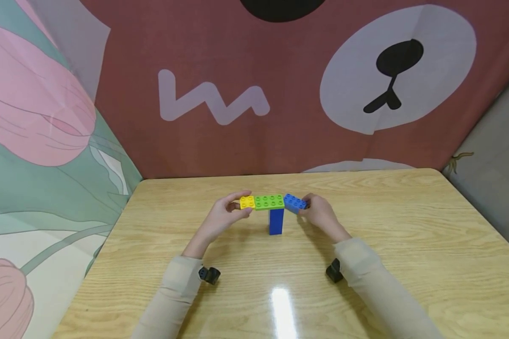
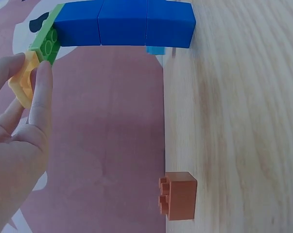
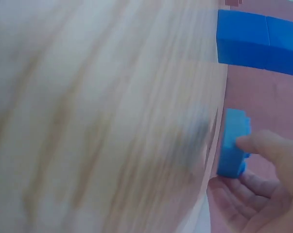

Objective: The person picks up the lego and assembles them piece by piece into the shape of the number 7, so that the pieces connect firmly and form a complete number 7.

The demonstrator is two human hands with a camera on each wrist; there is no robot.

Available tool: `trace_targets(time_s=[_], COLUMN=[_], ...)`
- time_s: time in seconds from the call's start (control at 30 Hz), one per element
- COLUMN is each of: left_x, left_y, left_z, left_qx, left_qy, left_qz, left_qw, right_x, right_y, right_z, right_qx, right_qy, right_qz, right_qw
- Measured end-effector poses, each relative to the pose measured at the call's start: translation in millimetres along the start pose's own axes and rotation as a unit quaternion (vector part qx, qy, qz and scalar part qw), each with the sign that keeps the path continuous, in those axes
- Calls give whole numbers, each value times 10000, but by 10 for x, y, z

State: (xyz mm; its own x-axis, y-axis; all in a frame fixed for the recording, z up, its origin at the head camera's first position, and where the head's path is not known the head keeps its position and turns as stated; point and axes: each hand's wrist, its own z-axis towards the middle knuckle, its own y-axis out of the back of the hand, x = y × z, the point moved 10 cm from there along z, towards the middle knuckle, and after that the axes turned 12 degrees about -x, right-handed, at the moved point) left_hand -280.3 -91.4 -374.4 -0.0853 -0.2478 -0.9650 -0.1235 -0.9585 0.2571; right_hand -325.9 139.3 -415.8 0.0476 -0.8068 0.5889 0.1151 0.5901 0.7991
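Observation:
A tower of stacked blue bricks [image 1: 275, 221] stands upright on the table, with a long green brick [image 1: 269, 202] lying flat across its top and reaching out to the left. At the green brick's left end is a yellow brick [image 1: 247, 202]; my left hand [image 1: 220, 217] pinches it between thumb and fingers, as the left wrist view also shows. My right hand [image 1: 321, 215] holds a lighter blue brick [image 1: 294, 203] by its right end, just right of the tower. In the right wrist view that light blue brick [image 3: 232, 143] appears below the tower top, gripped by thumb and fingers.
An orange-brown brick [image 2: 181, 196] sits on the wooden table [image 1: 254, 263], seen in the left wrist view. Behind the table hangs a printed cloth [image 1: 220, 146]. Small black cameras [image 1: 209, 275] are strapped at both wrists.

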Motion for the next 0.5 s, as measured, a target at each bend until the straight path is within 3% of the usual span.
trace_targets(time_s=[0.2,0.37,0.5], left_x=[19,24,33], left_y=[28,52,73], left_z=[6,17,26], left_qx=[-125,-249,-326], left_qy=[56,118,124], left_qz=[3,121,212], left_qw=[9999,9995,9992], right_x=[28,204,377], right_y=[186,427,531], right_z=[35,19,-30], right_qx=[-626,-1265,-1348], right_qy=[-64,221,449], right_qz=[971,1877,2436], right_qw=[9933,9738,9594])
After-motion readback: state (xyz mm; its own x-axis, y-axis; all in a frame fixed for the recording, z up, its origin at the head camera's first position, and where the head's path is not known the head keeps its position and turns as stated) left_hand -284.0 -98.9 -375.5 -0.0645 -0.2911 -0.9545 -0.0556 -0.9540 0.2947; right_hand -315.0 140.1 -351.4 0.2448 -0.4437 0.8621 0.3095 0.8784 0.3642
